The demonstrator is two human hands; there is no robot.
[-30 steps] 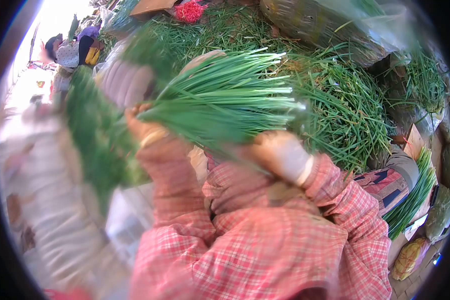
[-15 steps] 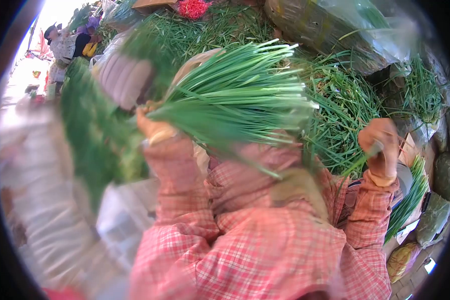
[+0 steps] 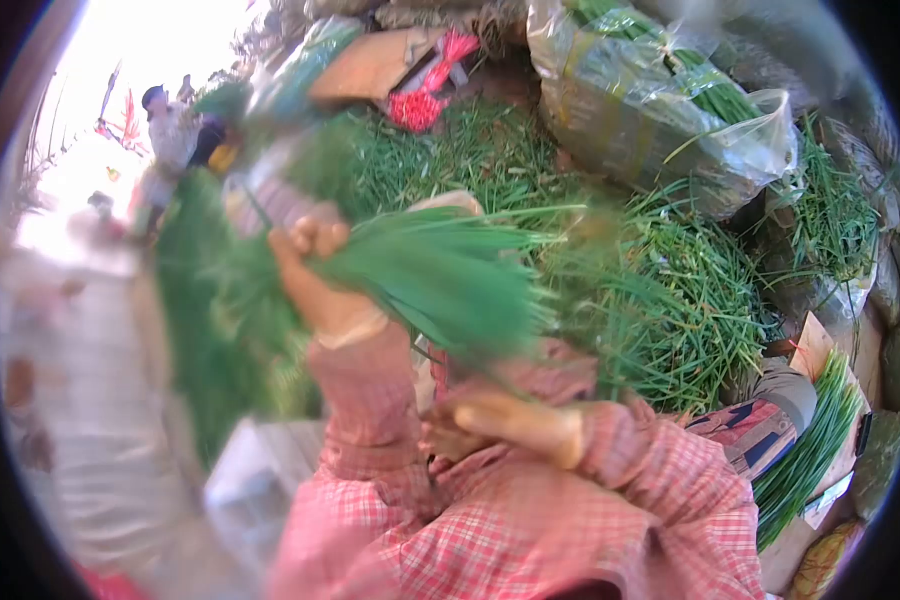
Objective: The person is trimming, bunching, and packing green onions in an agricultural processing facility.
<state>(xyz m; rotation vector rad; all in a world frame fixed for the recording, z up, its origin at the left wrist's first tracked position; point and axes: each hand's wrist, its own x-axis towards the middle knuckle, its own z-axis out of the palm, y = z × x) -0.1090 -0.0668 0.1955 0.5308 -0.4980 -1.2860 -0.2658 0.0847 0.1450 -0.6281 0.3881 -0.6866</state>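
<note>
My left hand point(image 3: 320, 255) is closed around a bunch of long green chives point(image 3: 450, 275) by its leafy end. The pale cut ends fan out to the right, smeared by motion. Under the bunch, my right hand point(image 3: 485, 425) is in front of my lap, close to my left sleeve. Its fingers are curled inward, and what they hold, if anything, is hidden.
Loose green trimmings point(image 3: 690, 290) lie heaped ahead and to the right. Behind them is a clear plastic bag point(image 3: 630, 100) with chives inside. Red ties point(image 3: 415, 108) rest by a cardboard piece point(image 3: 375, 65). More chives point(image 3: 810, 455) lie at right. A person point(image 3: 173, 130) is far left.
My right hand has come from the far right, where it held a few stems, in to my lap. My left hand has shifted slightly with the bunch still in it, and the view has moved.
</note>
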